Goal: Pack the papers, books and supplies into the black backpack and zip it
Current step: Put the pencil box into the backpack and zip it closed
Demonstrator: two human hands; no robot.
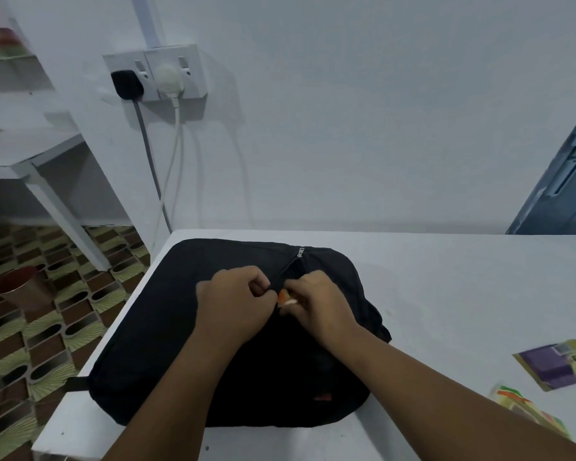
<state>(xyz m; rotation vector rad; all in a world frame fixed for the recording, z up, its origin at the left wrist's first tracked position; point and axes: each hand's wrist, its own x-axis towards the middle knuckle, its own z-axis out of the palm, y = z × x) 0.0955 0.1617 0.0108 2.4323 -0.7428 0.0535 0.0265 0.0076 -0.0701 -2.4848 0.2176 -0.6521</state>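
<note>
Black backpack (187,327) lies flat on white tabletop (446,294), centre frame; left hand (233,301) pinches fabric beside the zip opening; right hand (316,304) is curled on a small orange-white item (284,298) at the slot; opening best held taut while item is fed in; zipper pull (300,252) waits above; two packets (552,364) lower right remain unpacked.

The black backpack (213,344) lies flat on the white table's left part, its zipper (300,252) partly open along the top. A small orange and white item (285,298) shows in the opening.
</note>
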